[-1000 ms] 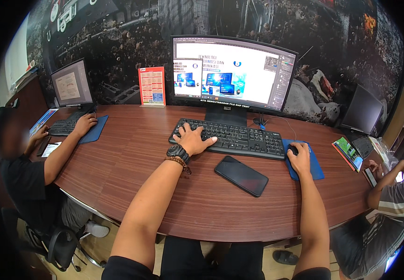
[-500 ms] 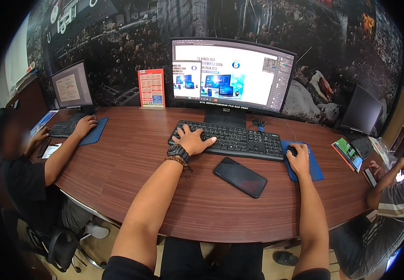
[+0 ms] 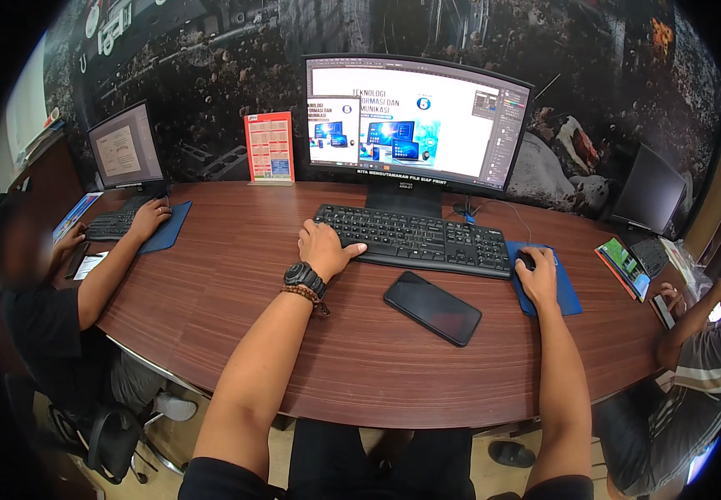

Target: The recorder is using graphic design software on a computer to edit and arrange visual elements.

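Observation:
My left hand [image 3: 325,251] rests at the left end of a black keyboard [image 3: 427,237], fingers at its corner keys and thumb stretched out along the lower edge. A black watch and a beaded bracelet are on that wrist. My right hand [image 3: 537,281] is curled over a dark computer mouse [image 3: 527,260] on a blue mouse pad [image 3: 567,292]. Between my forearms lies a black smartphone [image 3: 433,307] with a dark screen. Behind the keyboard stands a lit curved monitor [image 3: 460,108] with a design program showing blue pictures of computers.
The brown wooden desk [image 3: 210,275] curves round me. At the left a person [image 3: 52,283] works at another keyboard and monitor [image 3: 127,150]. A second person [image 3: 706,358] sits at the right, near a dark monitor [image 3: 648,190]. A red-bordered sign [image 3: 270,150] stands beside my monitor.
My left hand has slid left and drawn back to the keyboard's left end, its fingers less spread. The right hand stays on the mouse. The whole view has shifted slightly.

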Available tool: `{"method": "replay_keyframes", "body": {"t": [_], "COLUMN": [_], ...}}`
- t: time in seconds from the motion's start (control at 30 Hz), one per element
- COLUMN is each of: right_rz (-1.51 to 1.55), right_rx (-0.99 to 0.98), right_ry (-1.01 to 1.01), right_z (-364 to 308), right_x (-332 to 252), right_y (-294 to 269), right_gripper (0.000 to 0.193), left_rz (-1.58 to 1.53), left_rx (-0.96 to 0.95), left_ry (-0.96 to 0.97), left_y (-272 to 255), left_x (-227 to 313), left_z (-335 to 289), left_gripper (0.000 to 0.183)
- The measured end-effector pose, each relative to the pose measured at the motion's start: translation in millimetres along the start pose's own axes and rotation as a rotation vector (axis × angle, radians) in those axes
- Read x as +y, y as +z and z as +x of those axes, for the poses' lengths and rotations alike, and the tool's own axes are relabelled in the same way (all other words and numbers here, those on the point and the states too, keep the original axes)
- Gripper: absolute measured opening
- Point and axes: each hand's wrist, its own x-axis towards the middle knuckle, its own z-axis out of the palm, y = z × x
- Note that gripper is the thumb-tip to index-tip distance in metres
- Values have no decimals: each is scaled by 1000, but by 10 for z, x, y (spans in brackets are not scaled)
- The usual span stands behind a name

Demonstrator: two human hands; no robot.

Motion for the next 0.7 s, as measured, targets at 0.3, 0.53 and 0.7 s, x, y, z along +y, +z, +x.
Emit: {"method": "replay_keyframes", "body": {"t": [0.3, 0.53, 0.7], "right_rz": [-4, 4, -15], "right_rx": [-4, -2, 0], "right_ry": [-7, -4, 4], "right_z": [3, 0, 2], "right_x": [15, 15, 0], "right_y": [6, 7, 6], "right_gripper": [35, 35, 34], "left_rz": [18, 16, 23], "left_rx": [-12, -9, -20], "left_ry": [16, 27, 27], "left_y": [18, 25, 0], "left_x": [-6, -16, -2], "left_z": [-3, 2, -1], "left_gripper": [90, 89, 89]}}
